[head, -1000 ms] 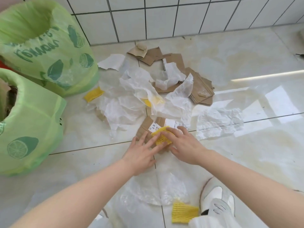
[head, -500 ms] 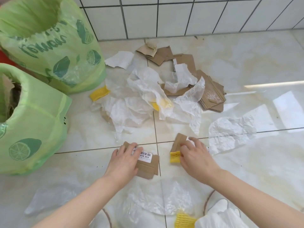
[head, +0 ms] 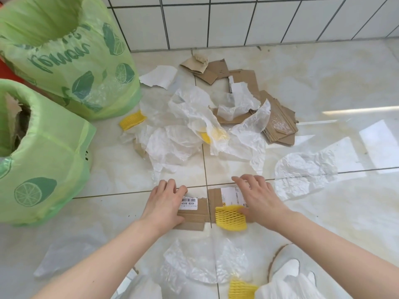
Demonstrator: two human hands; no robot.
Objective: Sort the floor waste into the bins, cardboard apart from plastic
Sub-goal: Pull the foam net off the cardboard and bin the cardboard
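Note:
My left hand (head: 164, 206) lies over a brown cardboard piece with a barcode label (head: 194, 216), fingers curled over its far edge. Touching it on the right is a second labelled cardboard piece (head: 214, 197), gripped by my right hand (head: 261, 199), whose thumb presses a yellow foam net (head: 230, 219) onto it. Two bins lined with green bags stand at the left, the near bin (head: 49, 169) and the far bin (head: 71, 61). Beyond my hands lie crumpled plastic film (head: 172, 143) and a cardboard pile (head: 278, 128).
A yellow net (head: 132, 120) lies beside the far bin, and another net (head: 241, 289) by my white shoe (head: 285, 268). Plastic sheets lie at the right (head: 302, 169) and just below my hands (head: 205, 262). The tiled wall (head: 237, 20) closes the back.
Both hands have drawn the two cardboard pieces nearer to me and together, side by side. The yellow net now lies flat on the right piece.

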